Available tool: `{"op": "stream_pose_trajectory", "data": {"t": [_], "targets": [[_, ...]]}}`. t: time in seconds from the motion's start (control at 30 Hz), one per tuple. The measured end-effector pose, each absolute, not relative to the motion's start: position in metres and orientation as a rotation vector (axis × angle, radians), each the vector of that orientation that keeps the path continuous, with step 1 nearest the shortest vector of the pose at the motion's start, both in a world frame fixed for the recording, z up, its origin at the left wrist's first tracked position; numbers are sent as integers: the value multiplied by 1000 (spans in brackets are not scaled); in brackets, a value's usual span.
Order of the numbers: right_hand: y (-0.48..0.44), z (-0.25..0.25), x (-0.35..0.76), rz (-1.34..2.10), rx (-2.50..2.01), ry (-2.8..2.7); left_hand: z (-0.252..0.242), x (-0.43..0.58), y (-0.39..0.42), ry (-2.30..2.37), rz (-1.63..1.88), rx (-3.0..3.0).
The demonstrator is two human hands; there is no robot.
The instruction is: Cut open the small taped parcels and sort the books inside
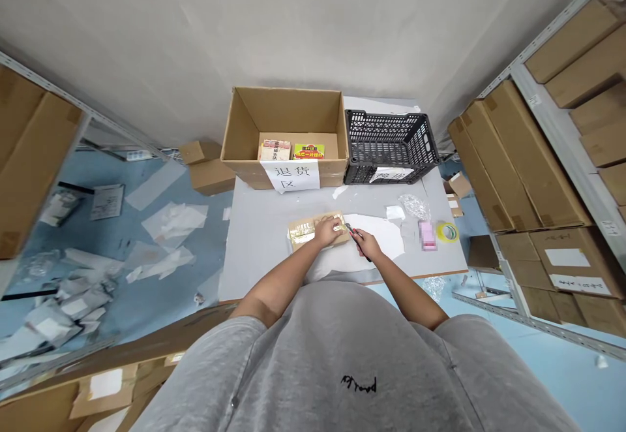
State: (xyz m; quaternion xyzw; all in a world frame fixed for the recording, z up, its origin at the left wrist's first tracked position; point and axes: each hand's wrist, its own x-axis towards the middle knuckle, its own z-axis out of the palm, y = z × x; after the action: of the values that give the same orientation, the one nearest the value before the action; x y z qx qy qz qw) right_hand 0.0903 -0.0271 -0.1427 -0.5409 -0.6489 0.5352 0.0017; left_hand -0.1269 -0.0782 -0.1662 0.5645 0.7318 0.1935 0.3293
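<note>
A small cardboard parcel (299, 228) wrapped in shiny tape lies on the grey table in front of me. My left hand (327, 230) rests on its top with curled fingers, gripping it near the right end. In my right hand (368, 245) is a utility knife (351, 229) with a dark and red handle. Its tip points at the parcel's right end, close to my left fingers; whether the blade touches the tape is too small to tell. A white sheet (386, 239) lies beneath the parcel and my right hand.
Behind stand an open carton (288, 107) holding small packages and a black plastic crate (386, 151). A yellow tape roll (447, 231), a pink pack (427, 235) and bubble wrap (414, 206) lie right. Shelved boxes (531, 151) flank the table; paper scraps (173, 223) litter the left floor.
</note>
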Motion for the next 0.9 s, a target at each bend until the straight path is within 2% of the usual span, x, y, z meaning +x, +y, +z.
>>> {"op": "stream_pose_trajectory", "data": {"t": [0.17, 0.43, 0.9], "targets": [[-30, -139, 85, 1602, -1778, -2080, -168, -128, -79, 1895, 556, 1513], [-44, -135, 79, 1601, -1785, -2030, -169, -126, -77, 1906, 470, 1553], [-40, -127, 68, 1641, -1848, -1988, -166, -124, -81, 1860, 545, 1541]]}}
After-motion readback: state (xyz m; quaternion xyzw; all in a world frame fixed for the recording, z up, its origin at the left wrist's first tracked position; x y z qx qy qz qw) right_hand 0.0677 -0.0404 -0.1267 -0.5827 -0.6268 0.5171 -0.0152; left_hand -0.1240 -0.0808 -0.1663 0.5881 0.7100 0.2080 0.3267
